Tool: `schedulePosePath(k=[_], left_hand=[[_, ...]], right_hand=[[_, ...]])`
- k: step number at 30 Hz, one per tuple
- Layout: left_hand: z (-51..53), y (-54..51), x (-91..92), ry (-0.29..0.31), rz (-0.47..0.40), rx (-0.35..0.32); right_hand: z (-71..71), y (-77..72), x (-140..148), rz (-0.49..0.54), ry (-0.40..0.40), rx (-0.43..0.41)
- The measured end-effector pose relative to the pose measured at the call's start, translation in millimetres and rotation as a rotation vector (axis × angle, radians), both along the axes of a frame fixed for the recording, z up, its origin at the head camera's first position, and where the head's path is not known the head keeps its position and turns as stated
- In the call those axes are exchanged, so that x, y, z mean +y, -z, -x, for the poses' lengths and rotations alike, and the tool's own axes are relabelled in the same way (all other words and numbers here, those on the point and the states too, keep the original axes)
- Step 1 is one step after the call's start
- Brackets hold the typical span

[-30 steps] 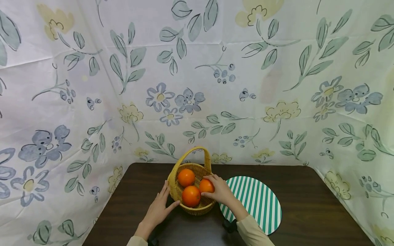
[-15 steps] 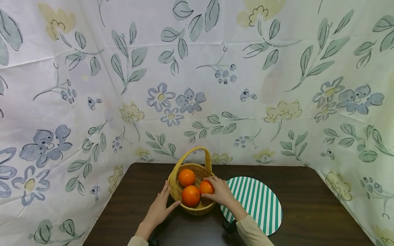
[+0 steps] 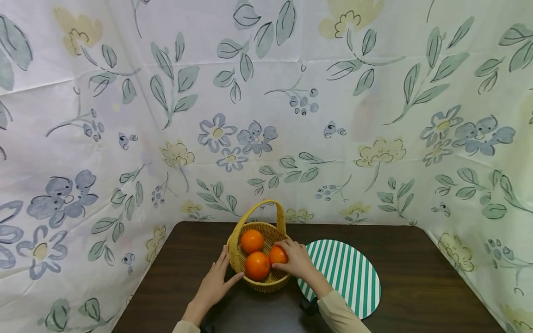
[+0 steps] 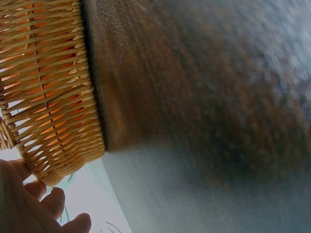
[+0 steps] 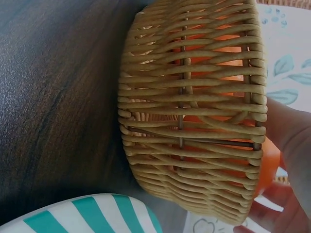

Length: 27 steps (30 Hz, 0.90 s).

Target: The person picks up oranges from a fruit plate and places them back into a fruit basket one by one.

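Note:
A yellow wicker basket (image 3: 267, 286) with an arched handle stands on the table, with three oranges inside. My right hand (image 3: 300, 262) reaches over its right rim and grips the rightmost orange (image 3: 277, 255) between thumb and fingers. Beside it lie the front orange (image 3: 257, 267) and the back orange (image 3: 251, 241). On the other side, my left hand (image 3: 213, 286) steadies the basket wall, fingers extended and thumb apart near the front rim. The left wrist view shows those fingertips at the wicker wall (image 4: 53, 92). In the right wrist view, the weave partly hides the held orange (image 5: 268, 167).
A round green-and-white striped mat (image 3: 350, 273) lies right of the basket, partly under the right forearm. The dark wooden table (image 3: 420, 282) runs back to a hanging floral cloth (image 3: 308, 138) that also lines both sides.

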<state>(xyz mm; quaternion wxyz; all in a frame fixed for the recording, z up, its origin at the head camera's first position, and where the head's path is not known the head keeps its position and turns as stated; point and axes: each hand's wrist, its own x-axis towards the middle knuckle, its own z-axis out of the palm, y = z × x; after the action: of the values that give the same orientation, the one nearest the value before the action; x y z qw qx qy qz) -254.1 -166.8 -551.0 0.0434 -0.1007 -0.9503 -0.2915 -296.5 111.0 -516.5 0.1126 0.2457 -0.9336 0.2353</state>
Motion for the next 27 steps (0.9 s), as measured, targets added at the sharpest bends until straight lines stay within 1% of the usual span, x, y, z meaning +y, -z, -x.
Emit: schedulePosePath(k=[8,15,21,27], left_hand=[[0.4,2.0,-0.4,0.003,0.004,0.01],[1.0,-0.1,-0.3,0.0,0.013,0.019],[2.7,-2.0,-0.5,0.022,0.03,0.046],[4.1,-5.4,-3.6,0.046,0.053,0.055]], right_hand=[[-1.6,3.1,-1.1,-0.036,0.001,0.003],[-0.6,3.2,-0.3,-0.038,-0.008,0.005],[-1.0,2.4,2.7,-0.021,-0.015,-0.005],[-3.4,0.8,6.4,0.003,-0.039,0.002]])
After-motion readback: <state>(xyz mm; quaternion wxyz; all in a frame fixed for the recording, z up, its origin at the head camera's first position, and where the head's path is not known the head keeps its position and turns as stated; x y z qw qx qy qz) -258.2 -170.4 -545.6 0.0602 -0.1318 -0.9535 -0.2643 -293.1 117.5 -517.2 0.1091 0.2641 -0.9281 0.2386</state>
